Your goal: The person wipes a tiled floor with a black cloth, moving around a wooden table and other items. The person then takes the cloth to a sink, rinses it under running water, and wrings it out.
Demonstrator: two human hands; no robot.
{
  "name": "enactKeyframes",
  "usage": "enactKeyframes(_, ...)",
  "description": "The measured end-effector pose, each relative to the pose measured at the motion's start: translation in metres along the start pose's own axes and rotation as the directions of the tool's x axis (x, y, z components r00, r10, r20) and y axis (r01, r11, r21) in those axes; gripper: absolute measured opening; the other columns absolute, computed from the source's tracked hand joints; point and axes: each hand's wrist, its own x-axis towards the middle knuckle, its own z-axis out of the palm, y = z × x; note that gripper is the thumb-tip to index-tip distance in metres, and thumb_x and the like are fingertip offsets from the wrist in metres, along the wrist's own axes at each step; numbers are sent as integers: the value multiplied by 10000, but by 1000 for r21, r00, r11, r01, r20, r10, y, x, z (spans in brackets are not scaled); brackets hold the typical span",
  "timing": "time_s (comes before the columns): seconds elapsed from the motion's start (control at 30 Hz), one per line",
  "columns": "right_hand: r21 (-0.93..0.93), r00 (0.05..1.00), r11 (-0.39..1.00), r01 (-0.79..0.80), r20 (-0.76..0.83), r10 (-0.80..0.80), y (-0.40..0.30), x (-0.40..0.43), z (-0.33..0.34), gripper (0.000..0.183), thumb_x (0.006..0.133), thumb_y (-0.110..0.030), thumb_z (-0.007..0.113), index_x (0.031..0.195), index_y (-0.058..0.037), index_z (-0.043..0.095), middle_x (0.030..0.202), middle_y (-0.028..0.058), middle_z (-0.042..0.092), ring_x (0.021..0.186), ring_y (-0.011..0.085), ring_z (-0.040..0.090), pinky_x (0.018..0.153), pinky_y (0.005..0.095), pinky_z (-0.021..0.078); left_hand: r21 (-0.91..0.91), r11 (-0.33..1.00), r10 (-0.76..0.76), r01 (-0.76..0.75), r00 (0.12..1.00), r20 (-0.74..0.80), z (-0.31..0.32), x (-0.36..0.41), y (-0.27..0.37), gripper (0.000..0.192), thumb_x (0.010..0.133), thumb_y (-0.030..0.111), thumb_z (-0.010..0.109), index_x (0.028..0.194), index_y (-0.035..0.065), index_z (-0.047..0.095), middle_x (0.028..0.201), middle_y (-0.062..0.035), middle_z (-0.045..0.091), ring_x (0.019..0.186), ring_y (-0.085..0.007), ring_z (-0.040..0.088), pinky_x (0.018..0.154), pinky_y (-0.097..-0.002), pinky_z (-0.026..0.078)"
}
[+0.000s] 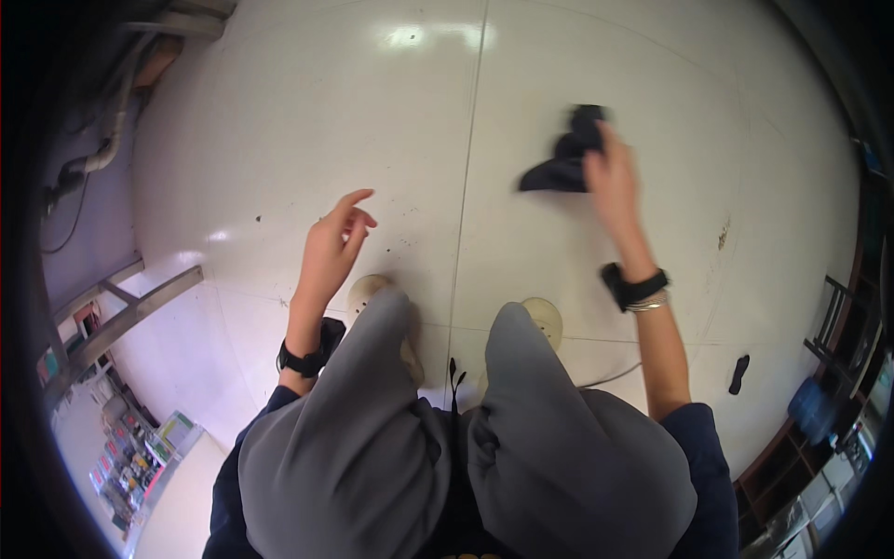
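A black, soft-looking cloth item (569, 157) is at the right end of my reach, blurred by motion. My right hand (614, 178) grips its right edge, with the fingers over the dark fabric. Whether the cloth touches the floor I cannot tell. On the other side, my left hand (339, 234) hovers above the floor near my left shoe (364, 292). Its fingers are loosely bent and apart, with nothing in them. Both wrists wear black bands.
Pale floor tiles (419, 126) with dark specks spread ahead of my bent knees. A small black object (738, 374) lies on the floor at right, near a dark rack (827, 321). At left are a metal frame (133, 314) and a white pipe (105, 154).
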Motion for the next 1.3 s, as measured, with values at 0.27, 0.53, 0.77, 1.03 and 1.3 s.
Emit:
enactKeyframes(0.27,-526,929,775,-349,-84,361,163,5,-74,623,860,-191,553,1440,-72,363,1233,319,457,1036,436,556,895,458,464,-108,991,-59,80,981,185,21,-28,34,278,908,65,493,1165,54,600,849,-111,685,770,-228,662,717,-316,516)
enactKeyframes(0.53,-527,977,824,209,142,-157,19,64,68,491,801,-1,530,1287,34,470,1062,263,548,918,392,576,779,470,458,-91,926,-365,366,931,28,-12,-77,27,258,938,71,482,1160,52,613,847,-71,674,796,-160,619,721,-292,490)
enactKeyframes(0.77,-103,646,700,707,498,-578,-171,-55,179,497,808,-81,517,1296,10,493,1243,219,485,854,314,536,689,427,479,-247,834,-468,494,869,158,-29,-141,4,243,943,66,464,1131,26,613,815,-74,640,749,-165,605,729,-300,493)
enactKeyframes(1.03,469,830,877,104,445,-336,-138,19,126,542,790,-8,470,1330,-3,512,1297,198,564,1091,308,587,940,369,450,-579,589,-692,563,722,-2,-37,-186,-36,231,978,87,433,1091,-6,612,809,-40,587,704,-116,551,694,-265,468)
enactKeyframes(1.3,-273,994,961,44,109,-15,101,167,57,704,883,-211,600,1435,71,267,1313,316,484,1175,450,517,1002,427,408,-379,689,-686,618,724,-66,-53,-219,-88,211,929,91,487,995,-5,662,708,-47,604,674,-116,567,655,-268,468)
